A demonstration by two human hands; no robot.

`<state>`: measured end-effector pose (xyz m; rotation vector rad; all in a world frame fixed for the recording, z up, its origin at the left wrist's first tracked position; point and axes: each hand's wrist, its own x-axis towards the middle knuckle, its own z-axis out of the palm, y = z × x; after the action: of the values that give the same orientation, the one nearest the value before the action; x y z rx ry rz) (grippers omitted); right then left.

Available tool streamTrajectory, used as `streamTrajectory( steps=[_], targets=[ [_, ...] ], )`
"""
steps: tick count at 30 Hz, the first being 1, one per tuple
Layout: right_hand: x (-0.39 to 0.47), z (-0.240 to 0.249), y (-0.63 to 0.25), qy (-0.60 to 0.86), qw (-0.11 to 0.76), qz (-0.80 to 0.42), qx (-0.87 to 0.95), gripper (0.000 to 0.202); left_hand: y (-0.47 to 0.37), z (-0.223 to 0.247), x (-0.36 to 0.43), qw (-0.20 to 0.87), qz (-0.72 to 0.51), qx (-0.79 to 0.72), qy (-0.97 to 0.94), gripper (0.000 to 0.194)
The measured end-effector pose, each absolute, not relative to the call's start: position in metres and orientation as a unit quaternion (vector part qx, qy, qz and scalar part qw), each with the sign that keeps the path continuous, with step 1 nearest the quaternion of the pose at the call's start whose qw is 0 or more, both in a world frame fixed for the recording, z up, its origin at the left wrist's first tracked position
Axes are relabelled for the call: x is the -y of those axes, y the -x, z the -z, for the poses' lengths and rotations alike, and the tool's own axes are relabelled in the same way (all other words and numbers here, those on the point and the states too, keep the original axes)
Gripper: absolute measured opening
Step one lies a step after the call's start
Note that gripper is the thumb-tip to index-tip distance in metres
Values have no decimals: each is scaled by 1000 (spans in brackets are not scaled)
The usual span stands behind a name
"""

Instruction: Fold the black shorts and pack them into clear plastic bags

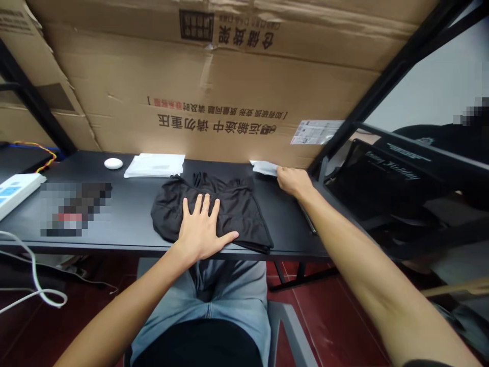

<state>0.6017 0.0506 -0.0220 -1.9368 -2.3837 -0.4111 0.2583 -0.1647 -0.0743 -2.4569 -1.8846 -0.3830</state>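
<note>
Two hands over the desk (pixel 130 221), each busy with something else. My left hand (pixel 200 229) is spread flat on the black cloth (pixel 239 216), fingers fanned out, so it covers a chunk of it. The cloth sits right in front of me near the desk's front edge, layered and wrinkled, and I honestly can't make out its shape.

My right hand (pixel 294 181) is over at the back right, curled up and pinching the right end of the white packet (pixel 263 167). Whatever's past the grip is hidden, fingertips included. Some thin dark thing (pixel 311 223) peeks out under my right forearm, mostly covered, no clue what it is.

Back left there's a wide packet (pixel 155 165) in front of the cardboard (pixel 214 76), with a white oval thing (pixel 113 163) near it. The pixelated thing (pixel 76 211) closer to me is unreadable, lol. The power strip (pixel 19 191) gets cut off at the left edge. Off right, a black panel (pixel 376 188) has white lettering I can't read.
</note>
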Motion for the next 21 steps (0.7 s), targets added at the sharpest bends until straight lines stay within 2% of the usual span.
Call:
streamTrajectory(
  steps=[5,9,14,21],
  targets=[
    [-19,0,-569,601,71,214,767,41,-257,67,167,-21,170,603,779,118],
    [23,-13,-526,506,133,265,810,34,-246,54,168,-5,278,598,751,112],
    [71,-10,-470,398,114,297,860,20,-225,38,156,90,390,536,743,84],
    [91,22,-445,342,80,277,894,18,-222,47,134,152,279,489,812,31]
  ],
)
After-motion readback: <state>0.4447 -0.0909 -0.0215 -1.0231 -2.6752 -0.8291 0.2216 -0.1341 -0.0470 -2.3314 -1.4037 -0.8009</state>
